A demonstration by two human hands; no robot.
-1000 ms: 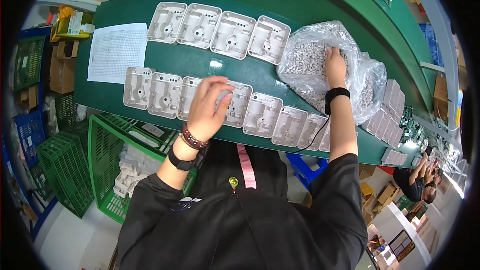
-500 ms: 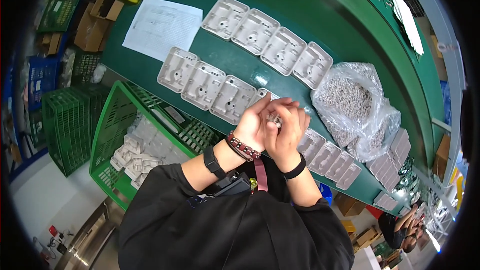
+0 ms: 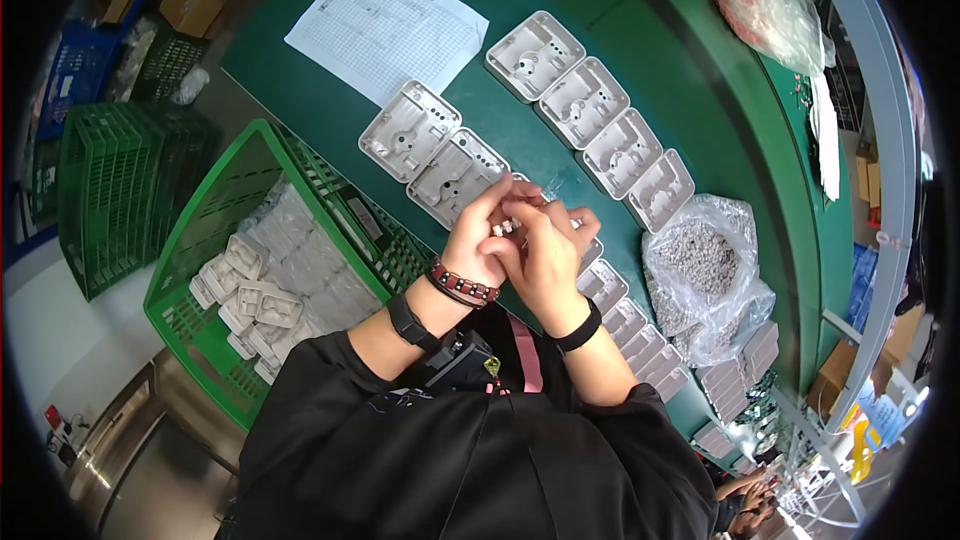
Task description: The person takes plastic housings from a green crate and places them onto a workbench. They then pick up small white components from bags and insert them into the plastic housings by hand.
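My left hand (image 3: 474,245) is cupped, palm up, around several small whitish parts (image 3: 507,227), too small to name more exactly. Over that palm, my right hand (image 3: 548,262) has its thumb and fingers bent together at the parts; whether one is pinched there is hidden. Just beyond the hands, light-grey moulded housing shells (image 3: 457,178) lie hollow side up in a row, partly covered by my fingers. A second row of such shells (image 3: 582,105) runs farther back on the green table (image 3: 520,140).
A clear plastic bag (image 3: 700,265) full of small whitish parts stands right of the hands. A printed sheet (image 3: 390,25) lies at the far left. Beside the table's left edge is a green crate (image 3: 165,280) with wrapped shells. More grey shells (image 3: 720,390) lie at the right.
My view has shifted, so the shells and sheet appear farther right. My right hand has turned more over the left palm, its fingers now bent down to the small parts.
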